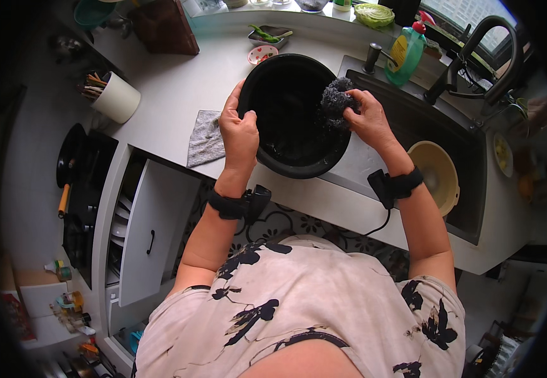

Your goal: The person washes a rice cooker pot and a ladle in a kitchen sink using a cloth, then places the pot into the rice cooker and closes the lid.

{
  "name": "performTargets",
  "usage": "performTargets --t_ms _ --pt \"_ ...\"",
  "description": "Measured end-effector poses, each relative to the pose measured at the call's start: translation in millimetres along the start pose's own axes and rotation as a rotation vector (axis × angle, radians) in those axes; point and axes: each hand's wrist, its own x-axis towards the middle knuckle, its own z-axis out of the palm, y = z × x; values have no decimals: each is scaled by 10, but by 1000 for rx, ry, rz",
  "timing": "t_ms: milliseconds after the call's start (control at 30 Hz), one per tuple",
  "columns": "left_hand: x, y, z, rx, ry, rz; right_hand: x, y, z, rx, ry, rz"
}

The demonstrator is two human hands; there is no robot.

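My left hand (240, 130) grips the left rim of a round black pot (297, 167), thumb over the edge and fingers around the outside. The pot tilts so that its dark inside faces me, and a little wet shine shows at the bottom. Between the fingers of my right hand (370, 115) is a dark grey mesh scouring pad (337, 101), which is at the pot's right rim. Behind my left wrist a grey cloth (205, 139) lies on the white countertop (174, 94).
A dark sink (467, 189) on the right holds a cream plastic basin (436, 165), with a black faucet (481, 33) and green spray bottle (405, 54) behind. Two small dishes, one a patterned bowl (261, 54), stand beyond the pot. A cabinet door (160, 227) hangs open at lower left.
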Motion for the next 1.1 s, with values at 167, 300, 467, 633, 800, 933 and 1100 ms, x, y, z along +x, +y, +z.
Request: performTargets --t_ms 167,300,467,633,800,933,1100 --pt "-2 -20 -32 39 -6 17 13 349 -90 277 190 118" --pt "-20 -15 -57 5 9 3 -275 422 71 403 132 117" --pt "-31 43 -70 -22 24 -17 -603 821 126 4 208 83" --pt "-4 26 -109 -15 19 -21 -742 1021 111 -47 256 243" --pt "-15 21 -125 34 9 28 -723 647 -16 37 247 232" --pt "-36 14 -149 30 22 13 -738 664 -62 197 381 172" --pt "-35 12 -179 26 18 11 -846 884 -176 -301 -31 280"
